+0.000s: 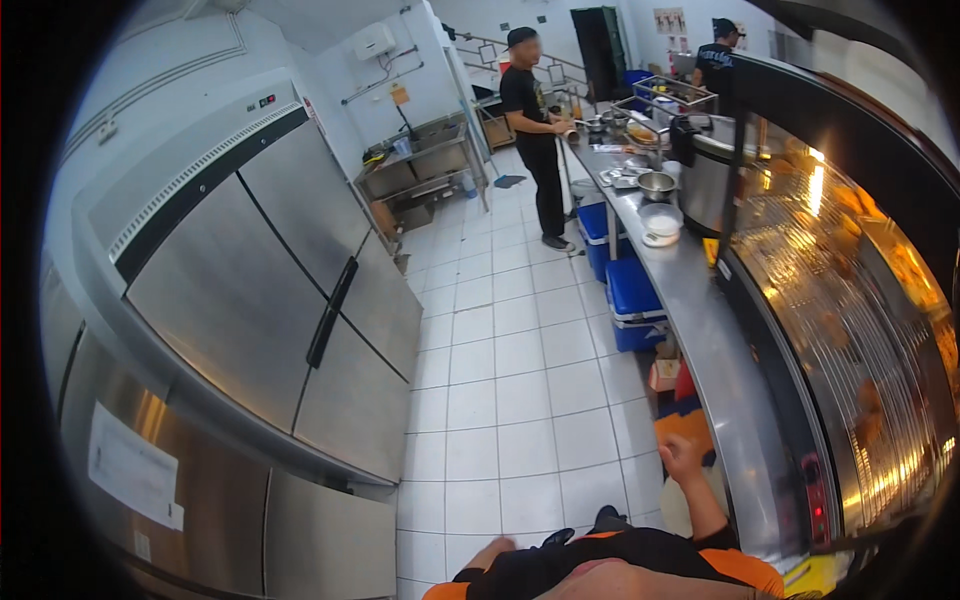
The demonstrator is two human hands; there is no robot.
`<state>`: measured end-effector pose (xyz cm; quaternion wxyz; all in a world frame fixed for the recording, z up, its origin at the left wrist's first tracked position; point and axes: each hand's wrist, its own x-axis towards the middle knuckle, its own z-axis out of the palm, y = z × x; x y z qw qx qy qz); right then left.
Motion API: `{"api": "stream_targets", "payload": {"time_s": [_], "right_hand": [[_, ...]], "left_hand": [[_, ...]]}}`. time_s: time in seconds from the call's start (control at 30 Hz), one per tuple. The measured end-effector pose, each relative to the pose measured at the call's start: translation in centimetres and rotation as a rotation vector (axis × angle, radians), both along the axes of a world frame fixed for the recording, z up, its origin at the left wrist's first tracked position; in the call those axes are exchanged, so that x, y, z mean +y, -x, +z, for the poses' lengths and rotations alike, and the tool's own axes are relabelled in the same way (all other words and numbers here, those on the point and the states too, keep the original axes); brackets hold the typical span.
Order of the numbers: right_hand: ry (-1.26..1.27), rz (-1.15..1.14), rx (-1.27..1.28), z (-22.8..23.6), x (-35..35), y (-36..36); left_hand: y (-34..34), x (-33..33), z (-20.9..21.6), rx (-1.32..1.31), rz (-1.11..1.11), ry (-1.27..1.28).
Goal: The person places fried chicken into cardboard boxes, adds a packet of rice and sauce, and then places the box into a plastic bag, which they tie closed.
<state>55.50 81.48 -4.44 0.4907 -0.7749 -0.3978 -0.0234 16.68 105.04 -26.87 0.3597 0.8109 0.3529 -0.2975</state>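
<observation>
My right hand (684,458) hangs beside the steel counter (728,400), in front of an orange panel (684,432) under it. Its fingers look loosely bent and partly apart, and nothing shows in them. Low in the view, my left hand (494,550) is beside my body above the tiled floor. Its fingers are too blurred and foreshortened to read, and I see no object with it. To the right of the counter stands a lit glass warming cabinet (840,330) with wire racks and browned food pieces inside.
Steel refrigerator doors (250,280) line the left side. White floor tiles (500,380) run between them and the counter. Blue coolers (635,290) sit below the counter; a scale (660,238) and metal bowl (657,184) rest on top. A person (540,130) stands ahead at the counter.
</observation>
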Motion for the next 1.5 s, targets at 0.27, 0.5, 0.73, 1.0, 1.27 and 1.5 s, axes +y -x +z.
{"api": "stream_targets", "payload": {"time_s": [0.27, 0.5, 0.73, 1.0, 1.27, 1.5], "right_hand": [[0.107, 0.602, -0.304, 3.0, 31.0, -10.4], [0.233, 0.498, -0.285, 2.5, 46.3, -24.2], [0.013, -0.125, 0.157, 4.7, 49.3, -46.0], [-0.279, -0.355, 0.339, 1.5, 55.2, -71.0], [-0.05, -0.936, -0.134, 1.1, 60.5, -100.9], [0.382, -0.638, 0.484, 3.2, 60.2, -105.9]], "left_hand": [[-5.4, 12.0, -0.7, -0.022, 0.639, 0.149], [-22.4, 29.6, -2.4, -0.118, 0.511, 0.156], [-50.4, 58.4, -1.3, -0.316, -0.114, -0.297], [-83.6, 73.8, 8.1, -1.04, 0.419, 0.059], [-79.6, 76.5, -0.6, -0.471, -0.062, 0.217], [-90.7, 88.6, -2.4, -0.091, -0.036, 0.249]]}}
